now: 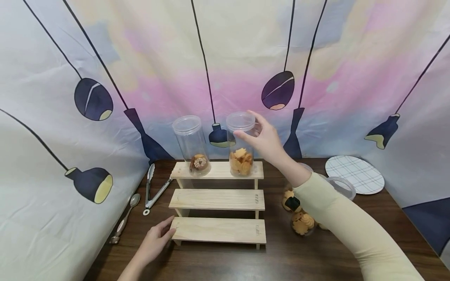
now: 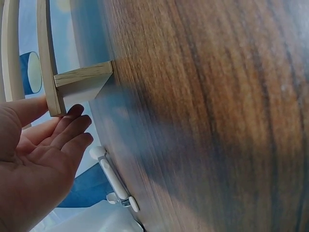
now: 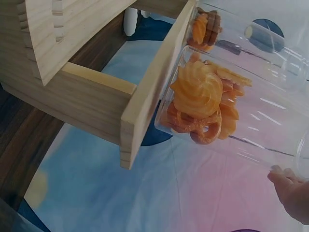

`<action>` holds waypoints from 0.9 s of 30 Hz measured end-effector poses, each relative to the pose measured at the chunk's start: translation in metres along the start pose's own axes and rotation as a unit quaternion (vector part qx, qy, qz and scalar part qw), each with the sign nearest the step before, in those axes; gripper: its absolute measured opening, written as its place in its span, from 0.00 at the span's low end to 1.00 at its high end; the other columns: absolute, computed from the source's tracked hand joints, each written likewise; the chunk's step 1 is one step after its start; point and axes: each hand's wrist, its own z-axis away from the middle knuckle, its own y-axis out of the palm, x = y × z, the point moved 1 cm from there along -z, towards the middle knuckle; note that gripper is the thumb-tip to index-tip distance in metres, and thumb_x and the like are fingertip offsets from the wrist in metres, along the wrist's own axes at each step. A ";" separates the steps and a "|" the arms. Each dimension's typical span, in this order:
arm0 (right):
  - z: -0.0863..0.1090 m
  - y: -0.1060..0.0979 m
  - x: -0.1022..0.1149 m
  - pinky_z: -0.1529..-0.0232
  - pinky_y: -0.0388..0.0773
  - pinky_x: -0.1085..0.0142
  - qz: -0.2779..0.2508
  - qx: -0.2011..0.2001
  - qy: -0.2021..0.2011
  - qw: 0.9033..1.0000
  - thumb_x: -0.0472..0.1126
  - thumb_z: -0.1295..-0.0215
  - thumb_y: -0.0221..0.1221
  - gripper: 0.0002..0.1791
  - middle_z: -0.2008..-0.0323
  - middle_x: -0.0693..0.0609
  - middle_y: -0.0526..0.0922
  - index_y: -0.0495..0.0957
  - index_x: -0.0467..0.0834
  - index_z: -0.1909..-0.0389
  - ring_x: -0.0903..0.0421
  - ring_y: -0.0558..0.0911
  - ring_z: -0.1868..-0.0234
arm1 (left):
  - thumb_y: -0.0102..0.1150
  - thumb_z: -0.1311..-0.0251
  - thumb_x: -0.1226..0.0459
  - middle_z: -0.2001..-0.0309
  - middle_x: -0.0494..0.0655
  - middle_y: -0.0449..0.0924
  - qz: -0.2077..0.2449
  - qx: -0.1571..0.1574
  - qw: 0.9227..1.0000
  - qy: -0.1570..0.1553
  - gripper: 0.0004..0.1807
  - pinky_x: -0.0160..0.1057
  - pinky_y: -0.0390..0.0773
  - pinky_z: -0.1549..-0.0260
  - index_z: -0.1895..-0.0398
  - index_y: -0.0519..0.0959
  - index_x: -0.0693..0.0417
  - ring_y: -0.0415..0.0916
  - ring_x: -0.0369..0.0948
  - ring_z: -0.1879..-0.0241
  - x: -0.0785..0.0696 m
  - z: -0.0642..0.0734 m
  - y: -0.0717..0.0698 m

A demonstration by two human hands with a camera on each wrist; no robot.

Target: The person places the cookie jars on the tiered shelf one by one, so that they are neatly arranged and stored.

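Note:
A three-tier wooden stand (image 1: 216,199) stands on the brown table. My right hand (image 1: 265,140) grips a clear lidded jar (image 1: 241,160) near its lid, thumb towards me and fingers round the far side. Golden cookies (image 3: 198,92) fill the jar's lower part, and its base is at the top tier in the right wrist view. To its left on that tier is a second clear jar (image 1: 191,142), with a sprinkled ring cookie (image 1: 199,162) inside. My left hand (image 1: 154,240) holds the bottom tier's left end, thumb above and fingers below the plank (image 2: 47,63).
Metal tongs (image 1: 157,199) and a spoon (image 1: 126,218) lie left of the stand. To the right, partly behind my sleeve (image 1: 348,226), are more cookies (image 1: 300,224) in clear containers and an upright lid (image 1: 342,187). A checked round plate (image 1: 355,174) lies at the back right, before the cloth backdrop.

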 end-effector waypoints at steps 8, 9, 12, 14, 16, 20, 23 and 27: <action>-0.003 0.007 -0.004 0.40 0.69 0.59 0.006 0.008 -0.001 1.000 0.53 0.45 0.70 0.43 0.42 0.47 0.74 0.62 0.51 0.29 0.51 0.74 0.41 | 0.55 0.32 0.65 0.40 0.68 0.70 -0.007 0.002 1.000 -0.003 0.26 0.48 0.74 0.48 0.36 0.66 0.73 0.71 0.55 0.43 0.002 -0.002 0.000; -0.003 0.008 -0.004 0.40 0.68 0.59 0.006 0.011 0.000 1.000 0.53 0.45 0.70 0.43 0.42 0.47 0.74 0.62 0.51 0.29 0.52 0.74 0.41 | 0.55 0.32 0.65 0.40 0.68 0.70 -0.008 0.002 1.000 -0.003 0.26 0.48 0.74 0.48 0.36 0.66 0.73 0.71 0.55 0.43 0.002 -0.002 0.000; -0.003 0.008 -0.003 0.39 0.67 0.60 0.007 0.020 0.000 1.000 0.55 0.45 0.69 0.44 0.41 0.47 0.72 0.61 0.52 0.28 0.51 0.73 0.39 | 0.54 0.32 0.66 0.40 0.68 0.69 -0.008 0.002 1.000 -0.001 0.26 0.49 0.73 0.48 0.36 0.66 0.74 0.71 0.55 0.43 0.003 -0.003 0.001; -0.003 0.009 -0.002 0.39 0.68 0.60 0.010 0.024 -0.002 1.000 0.56 0.45 0.69 0.45 0.40 0.48 0.72 0.60 0.52 0.28 0.51 0.72 0.39 | 0.54 0.32 0.66 0.40 0.68 0.69 -0.008 0.001 1.000 -0.001 0.26 0.49 0.73 0.48 0.36 0.66 0.74 0.71 0.56 0.43 0.003 -0.004 0.001; -0.002 0.009 -0.002 0.39 0.68 0.60 0.012 0.027 -0.002 1.000 0.56 0.45 0.68 0.45 0.40 0.48 0.71 0.59 0.53 0.28 0.51 0.72 0.39 | 0.54 0.32 0.67 0.40 0.69 0.69 -0.008 0.000 1.000 0.000 0.26 0.49 0.73 0.48 0.36 0.65 0.74 0.71 0.56 0.43 0.003 -0.004 0.000; -0.001 0.009 -0.001 0.39 0.68 0.60 0.016 0.030 -0.001 0.999 0.57 0.44 0.68 0.45 0.39 0.48 0.70 0.59 0.53 0.28 0.51 0.71 0.38 | 0.54 0.32 0.67 0.40 0.69 0.70 -0.008 -0.003 1.000 -0.002 0.25 0.49 0.73 0.48 0.36 0.66 0.74 0.71 0.56 0.43 0.003 -0.004 0.000; 0.000 0.008 0.000 0.39 0.67 0.60 0.019 0.035 0.001 0.999 0.56 0.44 0.68 0.45 0.38 0.47 0.69 0.58 0.53 0.28 0.51 0.70 0.37 | 0.54 0.32 0.67 0.40 0.68 0.70 -0.008 -0.002 1.000 -0.003 0.25 0.48 0.73 0.48 0.36 0.65 0.74 0.71 0.55 0.43 0.004 -0.004 0.001; 0.001 0.007 0.000 0.39 0.67 0.59 0.030 0.042 0.004 0.999 0.56 0.42 0.67 0.45 0.36 0.46 0.68 0.56 0.55 0.27 0.50 0.69 0.36 | 0.54 0.31 0.67 0.40 0.68 0.70 -0.008 0.000 1.000 -0.002 0.25 0.48 0.74 0.48 0.36 0.65 0.74 0.71 0.55 0.43 0.004 -0.003 0.002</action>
